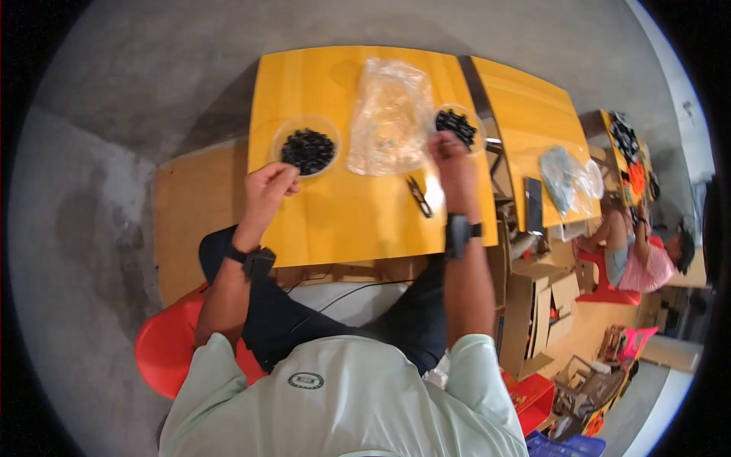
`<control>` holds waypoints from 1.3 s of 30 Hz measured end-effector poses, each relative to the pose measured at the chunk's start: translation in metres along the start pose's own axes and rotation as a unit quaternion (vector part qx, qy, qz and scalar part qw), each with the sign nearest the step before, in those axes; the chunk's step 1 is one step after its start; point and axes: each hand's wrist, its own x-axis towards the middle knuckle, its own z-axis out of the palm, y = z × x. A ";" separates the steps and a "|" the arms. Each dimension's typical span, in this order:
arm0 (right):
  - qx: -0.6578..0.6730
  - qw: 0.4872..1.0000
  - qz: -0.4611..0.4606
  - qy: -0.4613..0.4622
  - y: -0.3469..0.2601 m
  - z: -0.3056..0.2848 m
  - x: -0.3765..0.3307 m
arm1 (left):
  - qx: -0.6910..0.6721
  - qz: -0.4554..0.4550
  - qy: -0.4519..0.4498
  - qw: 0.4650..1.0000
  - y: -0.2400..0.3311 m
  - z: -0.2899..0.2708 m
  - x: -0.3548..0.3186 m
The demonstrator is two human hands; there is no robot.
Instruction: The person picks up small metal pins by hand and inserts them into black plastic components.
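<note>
The table's near edge (365,248) is bare; the left hand (268,185) curls at the left bowl (299,122), the right hand (454,169) at the right bowl (479,129), grips indiscernible.

Forearms (466,293) stretched forward, hands (266,190) (455,174) well apart, left fingers (286,180) curled

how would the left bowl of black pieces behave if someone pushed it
The bowl would probably slide, since the table looks smooth and glossy. The black pieces may shift or rattle, being heaped and apparently loose. Its wall might flex slightly: it looks like translucent plastic.
</note>
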 end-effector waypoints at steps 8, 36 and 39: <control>-0.193 0.955 0.057 0.219 -0.063 -0.030 0.056 | 0.349 0.172 0.037 0.921 0.021 -0.021 0.054; 0.181 0.953 0.231 0.073 0.066 0.062 -0.105 | 0.359 0.107 -0.082 0.923 -0.010 -0.005 0.107; 0.195 0.952 0.224 0.069 0.069 0.060 -0.105 | 0.369 0.117 -0.104 0.916 -0.006 -0.001 0.105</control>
